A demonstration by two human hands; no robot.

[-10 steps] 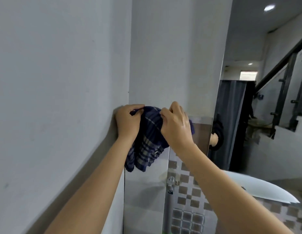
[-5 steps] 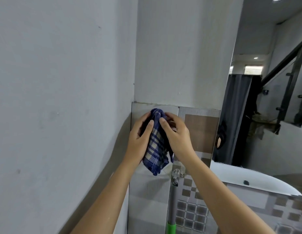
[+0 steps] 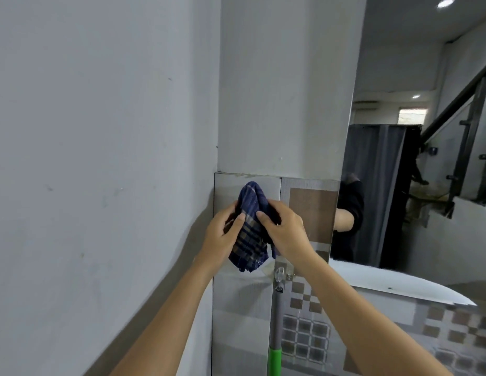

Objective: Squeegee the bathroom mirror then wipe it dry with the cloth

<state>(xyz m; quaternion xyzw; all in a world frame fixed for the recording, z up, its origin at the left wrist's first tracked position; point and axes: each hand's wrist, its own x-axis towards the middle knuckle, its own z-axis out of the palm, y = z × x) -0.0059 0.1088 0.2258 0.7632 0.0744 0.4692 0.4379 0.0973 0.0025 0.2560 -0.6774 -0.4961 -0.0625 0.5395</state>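
A blue checked cloth [image 3: 251, 229] is bunched between both hands in front of the tiled wall strip. My left hand [image 3: 223, 234] grips its left side and my right hand [image 3: 285, 230] grips its right side; the cloth's top sticks up above the fingers and its lower end hangs below them. The mirror [image 3: 426, 158] fills the right side, reflecting a dark curtain, a stair rail and my arm. A grey pole with a green grip [image 3: 275, 329], possibly the squeegee's handle, hangs from a metal wall hook [image 3: 280, 275] just below the cloth.
A plain white wall [image 3: 100, 158] stands close on the left, meeting the tiled strip [image 3: 236, 321] at a corner. A white basin rim [image 3: 399, 286] shows in the lower right, with checked tiles [image 3: 440, 329] beneath it.
Both hands and the cloth have come down from the white wall to the tiled strip. The spread cloth has been gathered into a tighter bundle between the hands.
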